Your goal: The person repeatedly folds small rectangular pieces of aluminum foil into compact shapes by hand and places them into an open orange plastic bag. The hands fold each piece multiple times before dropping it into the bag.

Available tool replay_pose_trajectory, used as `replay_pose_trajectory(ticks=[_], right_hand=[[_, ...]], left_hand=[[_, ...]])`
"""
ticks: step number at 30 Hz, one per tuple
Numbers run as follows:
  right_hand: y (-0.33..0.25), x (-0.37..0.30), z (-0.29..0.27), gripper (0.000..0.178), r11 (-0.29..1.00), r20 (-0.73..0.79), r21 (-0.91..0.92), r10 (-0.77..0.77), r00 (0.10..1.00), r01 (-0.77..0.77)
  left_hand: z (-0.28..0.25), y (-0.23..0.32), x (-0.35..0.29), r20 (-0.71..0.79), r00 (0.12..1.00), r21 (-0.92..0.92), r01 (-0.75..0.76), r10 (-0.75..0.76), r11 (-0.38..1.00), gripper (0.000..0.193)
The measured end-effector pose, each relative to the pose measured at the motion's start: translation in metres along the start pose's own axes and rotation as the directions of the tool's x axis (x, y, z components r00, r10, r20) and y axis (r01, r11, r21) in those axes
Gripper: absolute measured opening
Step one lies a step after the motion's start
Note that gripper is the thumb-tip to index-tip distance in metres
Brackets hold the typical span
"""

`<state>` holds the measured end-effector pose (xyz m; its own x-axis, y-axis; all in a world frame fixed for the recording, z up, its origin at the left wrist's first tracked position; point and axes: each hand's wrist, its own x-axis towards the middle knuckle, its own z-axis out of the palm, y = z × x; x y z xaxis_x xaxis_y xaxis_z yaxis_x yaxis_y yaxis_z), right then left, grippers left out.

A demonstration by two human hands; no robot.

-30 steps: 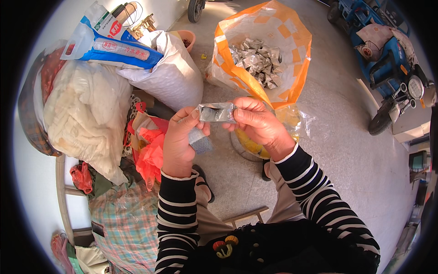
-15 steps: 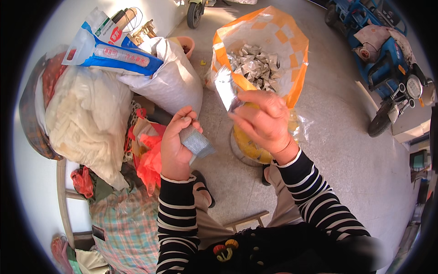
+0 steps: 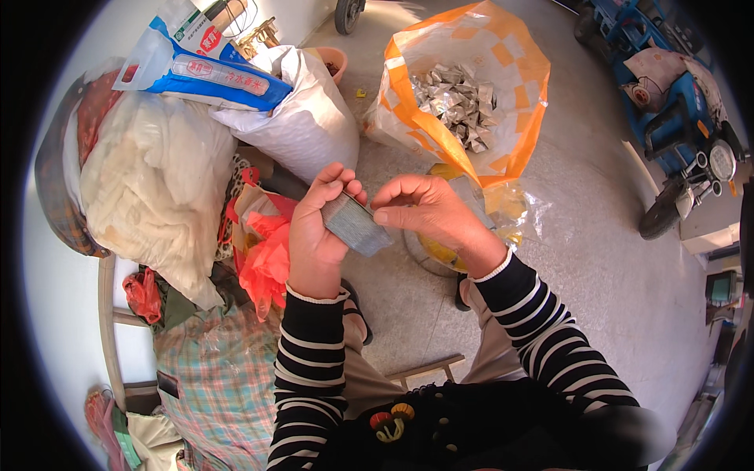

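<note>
In my left hand (image 3: 318,231) lies a thick stack of silver-grey foil sheets (image 3: 357,226), gripped between thumb and fingers. My right hand (image 3: 436,216) is at the stack's right edge, thumb and forefinger bent together in a pinch. Whether a single sheet is between those fingertips I cannot make out. Beyond the hands stands a large open plastic bag (image 3: 525,149) with an orange-and-white checked pattern. Inside it is a heap of folded silver foil pieces (image 3: 459,102).
Left of my hands are a red plastic bag (image 3: 267,259), a white woven sack (image 3: 314,125) with a blue-and-white package (image 3: 212,78) on it, and a cream cloth bundle (image 3: 149,180). A yellow-patterned round object (image 3: 436,255) sits below the orange bag. A blue vehicle (image 3: 675,118) stands far right.
My right hand has come back from the orange bag's rim to the stack in my left hand. The shiny foil piece it held there no longer shows in it. The view has shifted slightly.
</note>
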<state>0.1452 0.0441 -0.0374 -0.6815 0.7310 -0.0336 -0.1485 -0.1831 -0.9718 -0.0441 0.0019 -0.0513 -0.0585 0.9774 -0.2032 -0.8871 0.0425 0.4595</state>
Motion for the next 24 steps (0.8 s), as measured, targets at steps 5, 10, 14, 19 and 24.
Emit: replay_pose_trajectory(ticks=[5,10,14,19,24], right_hand=[[0.001,0.002,0.0,0.009,0.999,-0.047,-0.031,-0.022,0.999,0.021],[0.013,0.003,0.003,0.004,0.915,-0.175,-0.362,-0.255,0.951,0.179],[0.007,0.009,-0.003,0.007,0.599,-0.24,-0.735,-0.67,0.703,0.32],[-0.008,0.002,0.001,0.017,0.072,0.103,-0.942,-0.867,0.488,0.327],[-0.007,-0.005,0.01,0.016,0.173,0.139,-0.867,-0.817,0.56,0.467]], left_hand=[[0.001,0.0,0.0,-0.036,0.999,0.004,-0.01,0.01,1.0,0.028],[0.003,-0.002,-0.003,-0.02,0.999,0.08,-0.037,0.038,0.996,0.028],[0.011,0.004,-0.005,-0.104,0.974,0.283,-0.167,0.203,0.944,0.014],[0.022,-0.013,-0.013,-0.005,0.993,0.504,-0.103,0.122,0.858,0.013],[0.022,-0.013,-0.012,-0.074,0.983,0.549,-0.099,0.167,0.83,0.014]])
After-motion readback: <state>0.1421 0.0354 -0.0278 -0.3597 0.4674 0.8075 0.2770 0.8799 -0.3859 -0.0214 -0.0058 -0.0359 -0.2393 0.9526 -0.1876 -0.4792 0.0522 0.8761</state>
